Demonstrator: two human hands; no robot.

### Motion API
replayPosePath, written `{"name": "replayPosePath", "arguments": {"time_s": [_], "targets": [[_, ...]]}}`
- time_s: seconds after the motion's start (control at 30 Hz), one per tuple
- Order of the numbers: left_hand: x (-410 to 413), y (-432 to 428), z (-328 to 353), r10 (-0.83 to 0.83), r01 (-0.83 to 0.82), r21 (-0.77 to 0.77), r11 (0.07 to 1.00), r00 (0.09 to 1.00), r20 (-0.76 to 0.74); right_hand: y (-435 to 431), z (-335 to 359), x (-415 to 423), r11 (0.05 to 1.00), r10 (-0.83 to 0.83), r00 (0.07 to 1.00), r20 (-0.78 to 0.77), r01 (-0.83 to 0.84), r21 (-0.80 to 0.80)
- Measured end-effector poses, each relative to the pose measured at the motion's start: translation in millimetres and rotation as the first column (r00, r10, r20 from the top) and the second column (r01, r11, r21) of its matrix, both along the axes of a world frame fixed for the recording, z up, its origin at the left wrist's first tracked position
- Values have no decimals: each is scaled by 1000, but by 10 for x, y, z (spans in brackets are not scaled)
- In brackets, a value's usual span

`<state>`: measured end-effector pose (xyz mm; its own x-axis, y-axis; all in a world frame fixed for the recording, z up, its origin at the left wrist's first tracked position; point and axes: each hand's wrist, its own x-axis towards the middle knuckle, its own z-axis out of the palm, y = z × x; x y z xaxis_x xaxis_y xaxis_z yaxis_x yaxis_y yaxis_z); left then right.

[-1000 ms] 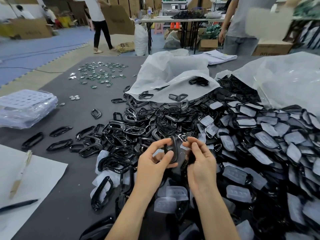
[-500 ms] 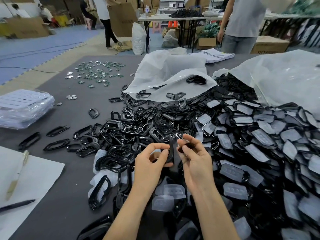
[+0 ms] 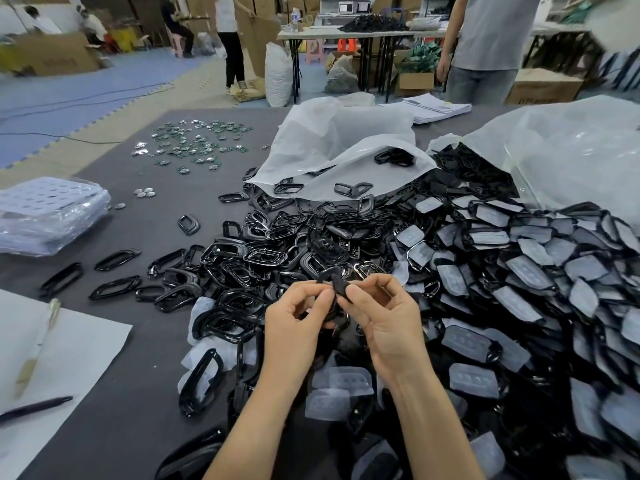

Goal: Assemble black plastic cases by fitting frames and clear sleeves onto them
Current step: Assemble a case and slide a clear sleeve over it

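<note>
Left hand [image 3: 294,327] and right hand [image 3: 384,323] still pinch the case [image 3: 335,284], now tipped flatter, above the frame pile [image 3: 242,258].

Clutter on the grey tabletop [image 3: 138,427]
Black pen [image 3: 36,407] lies on a white paper sheet [image 3: 86,341]; small green circuit boards [image 3: 194,143] scattered beyond plastic-wrapped clear trays [image 3: 48,216].

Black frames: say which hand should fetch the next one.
Left, probably. The frame heap lies beside the left hand; the right hand would have to cross over. Both pinch one black part.
</note>
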<state>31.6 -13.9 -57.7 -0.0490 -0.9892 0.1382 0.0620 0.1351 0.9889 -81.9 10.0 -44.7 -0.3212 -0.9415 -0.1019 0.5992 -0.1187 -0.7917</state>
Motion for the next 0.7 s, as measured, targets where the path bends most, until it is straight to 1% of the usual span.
{"name": "replayPosePath", "arguments": {"time_s": [0.1, 0.17, 0.23, 0.37, 0.43, 0.53, 0.6, 0.7], "targets": [[17, -20, -6, 37, -37, 4, 999, 999, -4, 3, -17, 22, 998, 55, 987, -148, -54, 10], [30, -30, -20, 64, -64, -17, 998, 998, 26, 0, -30, 31, 997, 76, 958, -278, -68, 38], [50, -40, -24, 75, -73, -33, 997, 995, 62, 7, -28, 6, 996, 84, 939, -334, -70, 53], [29, -25, 11, 9, -9, 0, 1000, 999, -31, 11, -37, -94, 990, 15, 946, -323, 32, 139], [13, -10, 27, -48, 47, -22, 999, 998, -38, 5, -56, -91, 979, 13, 950, -312, 51, 195], [15, 0, 17, -118, 121, -47, 992, 992, 51, 4, -48, -49, 978, 47, 968, -245, 5, 210], [28, -20, -3, -104, 111, -49, 993, 986, 128, 1, -30, -45, 977, 57, 974, -221, -9, 212], [48, -44, -26, -89, 101, -51, 994, 978, 191, 1, -25, -52, 978, 59, 984, -167, -24, 206]]}}
